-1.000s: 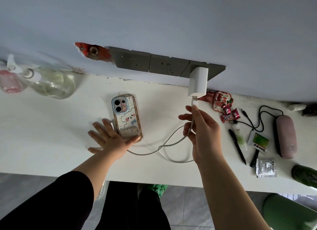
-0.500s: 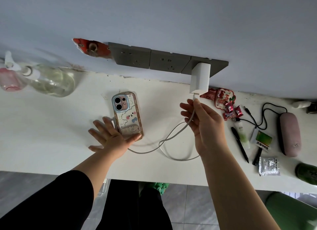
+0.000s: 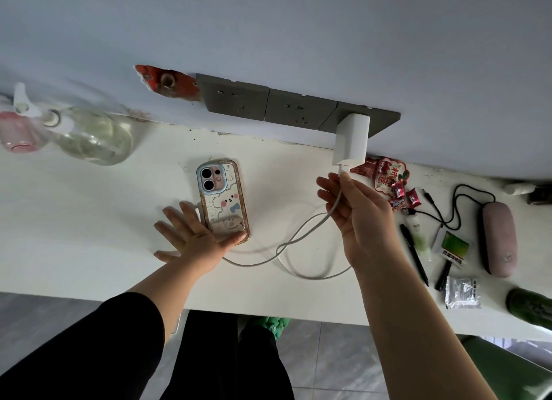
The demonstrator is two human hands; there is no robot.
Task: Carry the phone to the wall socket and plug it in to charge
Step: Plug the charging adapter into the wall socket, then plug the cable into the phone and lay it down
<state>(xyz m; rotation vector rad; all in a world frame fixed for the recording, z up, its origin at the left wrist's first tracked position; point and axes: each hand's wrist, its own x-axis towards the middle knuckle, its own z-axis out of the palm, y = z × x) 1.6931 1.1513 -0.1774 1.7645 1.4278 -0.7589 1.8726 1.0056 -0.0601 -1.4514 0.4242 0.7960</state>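
The phone (image 3: 222,201) lies face down on the white desk (image 3: 89,220) in a clear cartoon case with a gold rim. My left hand (image 3: 194,235) lies flat with fingers spread, its thumb over the phone's lower edge. A white charger block (image 3: 352,140) sits in the rightmost of three grey wall sockets (image 3: 268,104). My right hand (image 3: 355,217) pinches the white cable (image 3: 298,238) at its plug, which sits in the block's underside. The cable loops across the desk to the phone's bottom end.
A clear spray bottle (image 3: 89,137) and a pink cup (image 3: 18,131) stand at the far left. Right of my right hand lie red candy wrappers (image 3: 391,178), black pens (image 3: 413,253), a pink case (image 3: 498,238), a black cord (image 3: 457,202) and a foil packet (image 3: 461,292).
My right hand has pushed the cable plug up into the charger block. The left hand and the phone have stayed where they were.
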